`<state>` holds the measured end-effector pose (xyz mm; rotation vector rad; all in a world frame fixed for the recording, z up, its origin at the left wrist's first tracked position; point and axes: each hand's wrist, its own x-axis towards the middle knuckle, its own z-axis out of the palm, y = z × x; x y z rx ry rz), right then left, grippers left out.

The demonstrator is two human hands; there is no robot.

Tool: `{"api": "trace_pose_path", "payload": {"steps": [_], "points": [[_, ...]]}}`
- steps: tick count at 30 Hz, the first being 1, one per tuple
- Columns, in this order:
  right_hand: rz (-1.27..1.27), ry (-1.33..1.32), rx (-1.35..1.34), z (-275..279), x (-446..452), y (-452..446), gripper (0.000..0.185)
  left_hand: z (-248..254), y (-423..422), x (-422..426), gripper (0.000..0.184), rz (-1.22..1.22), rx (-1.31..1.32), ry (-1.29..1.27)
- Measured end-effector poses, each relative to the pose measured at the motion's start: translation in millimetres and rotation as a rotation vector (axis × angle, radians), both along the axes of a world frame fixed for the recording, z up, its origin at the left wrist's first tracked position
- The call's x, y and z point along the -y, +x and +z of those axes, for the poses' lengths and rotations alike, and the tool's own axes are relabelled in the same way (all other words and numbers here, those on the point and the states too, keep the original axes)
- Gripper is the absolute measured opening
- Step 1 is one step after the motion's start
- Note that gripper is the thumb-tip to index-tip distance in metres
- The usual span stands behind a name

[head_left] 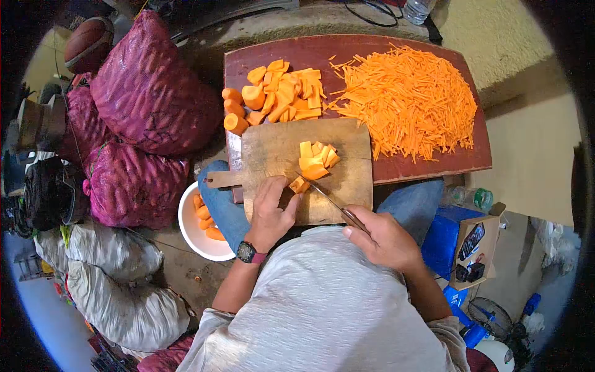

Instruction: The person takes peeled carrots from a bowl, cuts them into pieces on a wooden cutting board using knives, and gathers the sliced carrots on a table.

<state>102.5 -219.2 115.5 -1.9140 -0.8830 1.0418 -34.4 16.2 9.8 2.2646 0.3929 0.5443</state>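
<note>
On the wooden cutting board [273, 146] my left hand [271, 209] holds a small carrot piece [299, 185] between its fingertips, near the front half of the board. My right hand [383, 239] grips the dark handle of a knife [333, 202]. The knife's blade slants up and left, and its tip end is at the carrot piece. Whether the edge has entered the piece I cannot tell. Just behind lies a small heap of cut carrot chunks [316, 158].
The board rests on a red table [356, 49] with thick carrot pieces [285, 93] at back left and a large pile of carrot strips [415, 102] at right. A white bowl of carrots [188, 232], red mesh sacks [152, 93] and a blue box [443, 239] stand around.
</note>
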Motion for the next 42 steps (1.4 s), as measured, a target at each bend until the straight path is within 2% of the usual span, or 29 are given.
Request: {"api": "trace_pose_path", "payload": {"steps": [8, 11, 13, 14, 16, 20, 22, 26, 29, 31, 35, 37, 42], "points": [[-0.006, 0.018, 0.019, -1.7, 1.6, 0.1, 0.028, 4.9, 1.1, -1.6, 0.038, -0.004, 0.008, -0.054], [0.059, -0.081, -0.001, 6.6, 1.9, 3.7, 0.032, 16.8, -0.7, -15.5, 0.035, -0.045, -0.060, -0.109], [0.088, -0.083, -0.014, 5.2, 4.7, 5.5, 0.033, 25.3, -4.4, -29.0, 0.036, -0.198, -0.240, -0.137], [0.092, -0.082, -0.014, 4.3, 5.0, 6.5, 0.033, 31.2, -3.9, -34.0, 0.036, -0.194, -0.241, -0.136], [0.127, -0.137, -0.021, 2.4, 4.8, 8.2, 0.033, 42.4, 0.3, -41.6, 0.042, -0.221, -0.433, -0.294], [0.136, -0.147, 0.024, -7.5, 0.8, 8.2, 0.032, 33.3, 4.4, -43.7, 0.044, -0.187, -0.395, -0.368], [0.144, -0.154, 0.047, -7.5, -1.1, 9.3, 0.030, 28.8, 4.7, -40.8, 0.048, -0.154, -0.286, -0.354], [0.109, -0.149, 0.061, -13.2, 1.2, 10.8, 0.029, 37.3, 2.0, -34.7, 0.047, -0.086, -0.355, -0.470], [0.083, -0.087, 0.066, -17.5, 0.6, 10.7, 0.029, 38.7, -3.2, -29.9, 0.045, -0.100, -0.323, -0.389], [0.098, -0.085, 0.076, -16.5, -0.8, 10.8, 0.028, 38.8, -5.8, -24.4, 0.040, -0.131, -0.171, -0.193], [0.070, -0.080, 0.037, -13.5, -5.3, 5.9, 0.027, 28.6, -5.0, -5.9, 0.039, -0.049, -0.034, -0.121], [0.001, -0.004, -0.004, -12.3, -8.8, 2.6, 0.027, 18.3, -1.7, 0.8, 0.035, -0.036, 0.085, 0.064], [-0.016, 0.095, 0.026, -8.9, -5.9, -3.0, 0.027, 10.9, -0.5, 5.2, 0.039, -0.008, 0.060, 0.132]]}}
